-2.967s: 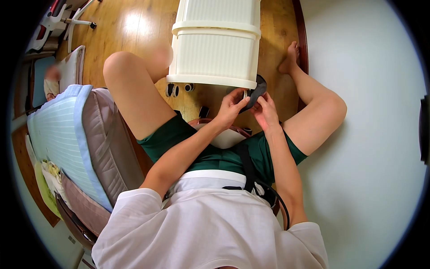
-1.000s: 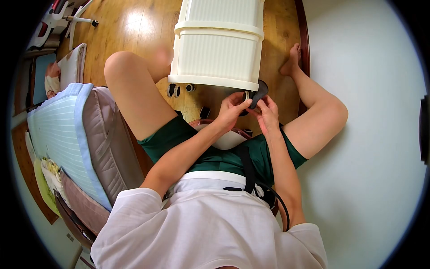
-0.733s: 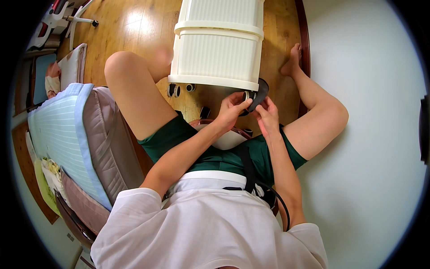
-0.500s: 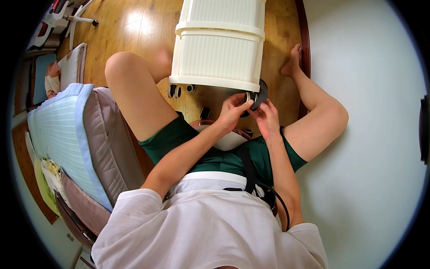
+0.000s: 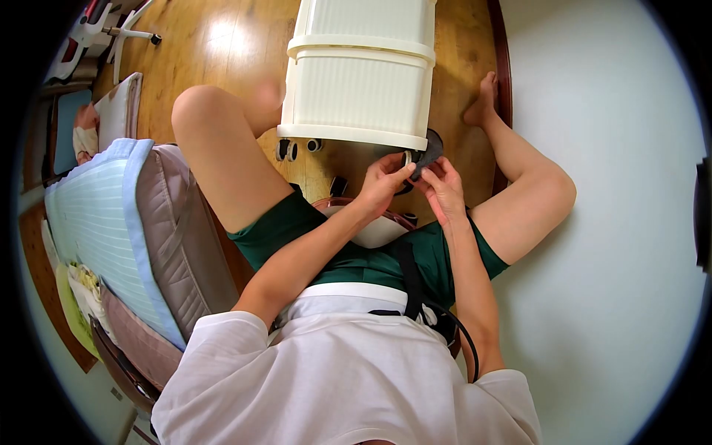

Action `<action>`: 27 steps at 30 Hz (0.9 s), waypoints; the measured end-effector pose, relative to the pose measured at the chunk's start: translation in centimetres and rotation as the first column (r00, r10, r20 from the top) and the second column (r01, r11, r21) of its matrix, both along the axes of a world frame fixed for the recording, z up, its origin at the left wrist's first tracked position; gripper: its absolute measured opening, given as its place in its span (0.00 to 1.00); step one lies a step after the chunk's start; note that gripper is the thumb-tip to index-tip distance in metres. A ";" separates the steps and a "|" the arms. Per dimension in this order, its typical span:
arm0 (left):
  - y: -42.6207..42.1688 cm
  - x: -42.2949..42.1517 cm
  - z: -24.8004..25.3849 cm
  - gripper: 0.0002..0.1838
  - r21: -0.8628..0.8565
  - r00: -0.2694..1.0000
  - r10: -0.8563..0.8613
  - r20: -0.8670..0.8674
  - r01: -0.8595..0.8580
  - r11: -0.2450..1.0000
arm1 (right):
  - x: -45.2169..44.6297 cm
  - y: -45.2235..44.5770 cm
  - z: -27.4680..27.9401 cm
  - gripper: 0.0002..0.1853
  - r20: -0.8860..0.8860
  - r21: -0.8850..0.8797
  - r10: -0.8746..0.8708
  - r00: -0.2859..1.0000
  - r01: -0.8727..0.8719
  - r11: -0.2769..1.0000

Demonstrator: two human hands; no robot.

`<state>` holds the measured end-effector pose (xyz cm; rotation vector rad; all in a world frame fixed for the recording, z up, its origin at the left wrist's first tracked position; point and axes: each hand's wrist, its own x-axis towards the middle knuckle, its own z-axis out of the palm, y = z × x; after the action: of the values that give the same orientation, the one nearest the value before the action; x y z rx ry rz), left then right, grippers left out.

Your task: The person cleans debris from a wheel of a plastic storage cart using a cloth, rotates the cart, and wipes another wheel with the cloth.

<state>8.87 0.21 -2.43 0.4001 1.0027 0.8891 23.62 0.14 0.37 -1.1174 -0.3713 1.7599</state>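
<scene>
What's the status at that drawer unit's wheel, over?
Left hand on the caster wheel. Right hand pinching the dark strip beside it. Hands partly hide the wheel; white drawer unit just beyond.

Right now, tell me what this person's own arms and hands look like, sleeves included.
The left hand and right hand are bare, with no gloves and no rings or watch that I can make out. The forearms are uncovered, below loose, short white sleeves. A thin black cable curves by the right elbow.
</scene>
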 end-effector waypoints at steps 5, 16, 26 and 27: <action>0.2 0.2 0.3 0.22 -0.030 0.997 0.010 0.079 -0.008 1.000 | -0.4 -0.9 -0.2 0.17 0.117 0.071 -0.020 0.993 0.011 0.997; 0.2 0.2 0.2 0.19 -0.049 0.994 0.045 0.096 -0.041 0.998 | -0.6 -3.1 -2.0 0.08 0.581 0.201 -0.046 0.813 -0.088 0.976; 0.2 0.7 0.9 0.21 -0.026 0.983 0.064 0.170 -0.060 0.998 | 0.3 -2.9 -2.8 0.11 0.508 0.088 -0.179 0.842 0.156 0.984; 0.3 0.6 1.1 0.21 -0.028 0.981 0.057 0.188 -0.052 0.998 | 0.7 -3.0 -3.3 0.11 0.426 0.008 -0.223 0.877 0.243 0.970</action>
<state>9.49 0.47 -1.38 0.2641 0.8514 0.9457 24.29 -2.81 -2.91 -1.5174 -0.4385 1.3111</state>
